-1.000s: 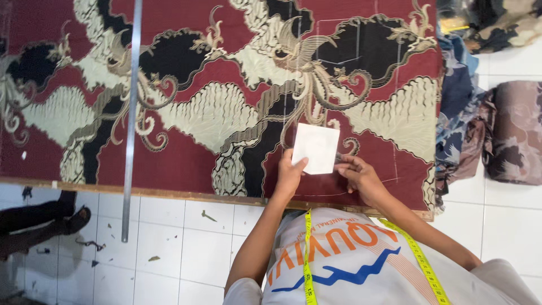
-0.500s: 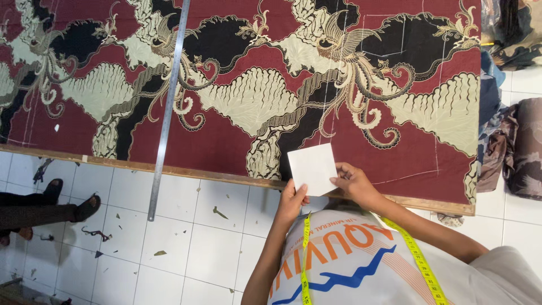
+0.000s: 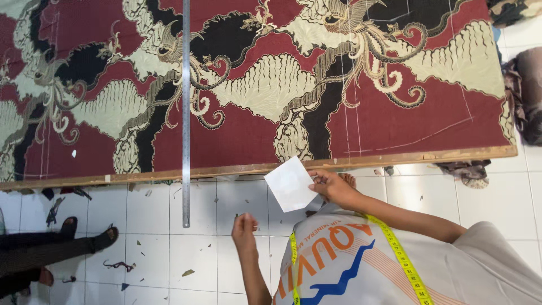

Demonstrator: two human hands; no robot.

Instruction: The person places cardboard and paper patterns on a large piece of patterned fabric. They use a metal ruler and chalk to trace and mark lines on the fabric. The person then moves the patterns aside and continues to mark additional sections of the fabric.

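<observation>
Both hands have come off the patterned cloth [image 3: 254, 85] and back over the floor, and the white card [image 3: 291, 184] has come with them, off the fabric and past the worktop [image 3: 395, 158] edge.

From the head camera, the right hand [image 3: 333, 186] pinches the card by its right edge, fingers closed on it. The card sits just below the worktop's wooden edge, over the white floor tiles [image 3: 152, 226], tilted so one corner points up toward the cloth. The left hand [image 3: 244, 229] has let go; it hangs lower and to the left of the card, holding nothing, fingers loosely curled. The right hand is therefore the nearer one, touching the card. A long metal ruler [image 3: 186, 113] lies across the cloth well left of the card, its end overhanging the worktop edge. A yellow tape measure [image 3: 395, 254] drapes around the person's neck.
</observation>
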